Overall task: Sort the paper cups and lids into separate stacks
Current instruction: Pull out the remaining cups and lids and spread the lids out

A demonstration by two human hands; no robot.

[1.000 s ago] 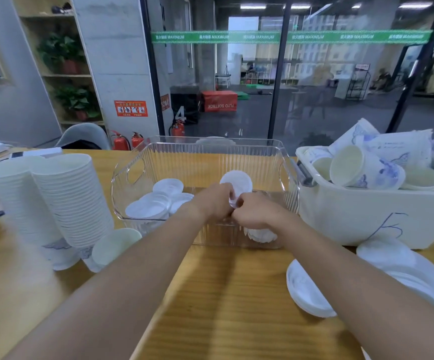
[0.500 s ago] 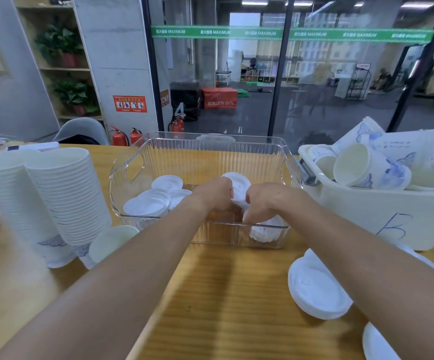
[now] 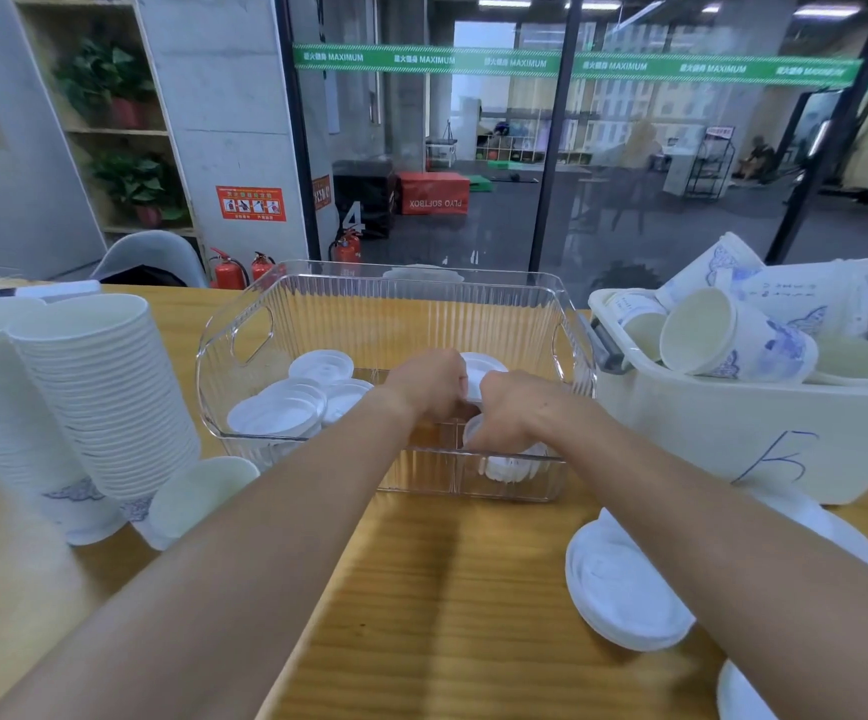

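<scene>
Both forearms reach forward over the wooden counter [image 3: 421,589] into the clear ribbed plastic bin [image 3: 385,314], where the left hand [image 3: 429,381] and right hand [image 3: 512,407] meet knuckle to knuckle at the bin's near right part. Their fingers curl downward and away from the camera, so the fingertips are hidden; a round white plastic lid [image 3: 483,368] shows between and just behind the two hands, and both seem to pinch it, though the exact contact cannot be made out. Under the right hand a short stack of white lids [image 3: 509,465] sits against the bin's near wall, blurred through the ribbing. More loose white lids [image 3: 286,407] lie overlapping on the bin's left floor. On the left of the counter stand two tall leaning stacks of white paper cups [image 3: 99,387], the leftmost cut by the frame edge, with a single white cup [image 3: 198,496] lying on its side at their foot. To the right a cream plastic tub [image 3: 733,433] marked with blue pen holds a jumble of blue-patterned paper cups [image 3: 733,335], partly cut off. Near the right forearm another pile of white lids [image 3: 624,589] rests on the counter, partly covered by the arm, and one more lid [image 3: 738,693] is cropped at the bottom edge
</scene>
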